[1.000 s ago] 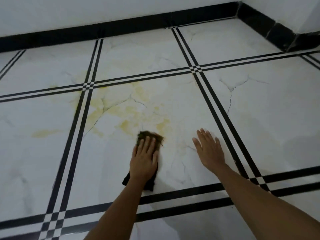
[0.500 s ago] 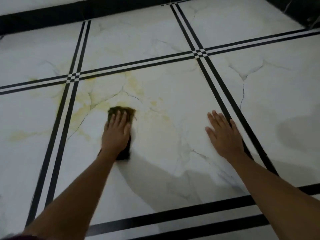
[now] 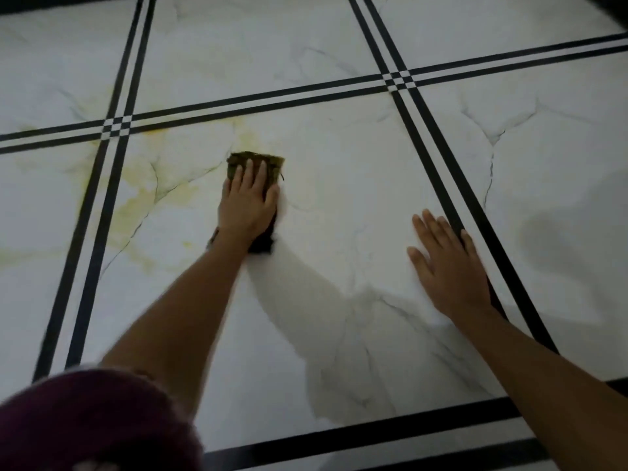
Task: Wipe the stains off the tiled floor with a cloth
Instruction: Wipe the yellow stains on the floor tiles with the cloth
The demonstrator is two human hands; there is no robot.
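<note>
**A:** What is the floor like?

**B:** Glossy white square floor tiles (image 3: pixel 339 158) with thin grey marble-like veins. They are framed by paired black stripes (image 3: pixel 102 212) that cross in small chequered knots.

**A:** And the dirt?

**B:** Pale yellow blotchy stains (image 3: pixel 136 195) are smeared over the left part of the middle tile. They spill across the left stripes onto the neighbouring tile.

**A:** Where is the cloth?

**B:** The dark olive-brown folded cloth (image 3: pixel 256 163) lies flat on the middle tile, at the right edge of the yellow patch. It looks coarse and matte. Its far end shows as a rough-edged rectangle, and a darker end pokes out by the wrist.

**A:** Who has it?

**B:** The left hand (image 3: pixel 246 205) presses it down, palm flat. Its fingers are straight and close together on top, and the thumb lies along the cloth's right side. Nothing is curled round it.

**A:** The other hand?

**B:** The right hand (image 3: pixel 448 266) lies flat on bare tile well to the right. Its fingers are straight and slightly apart, and its outer edge overlaps a black stripe.

**A:** Anything nearer?

**B:** Soft, fuzzy maroon fabric (image 3: pixel 95 423) fills the bottom-left corner. It is too blurred to tell what it is.
</note>
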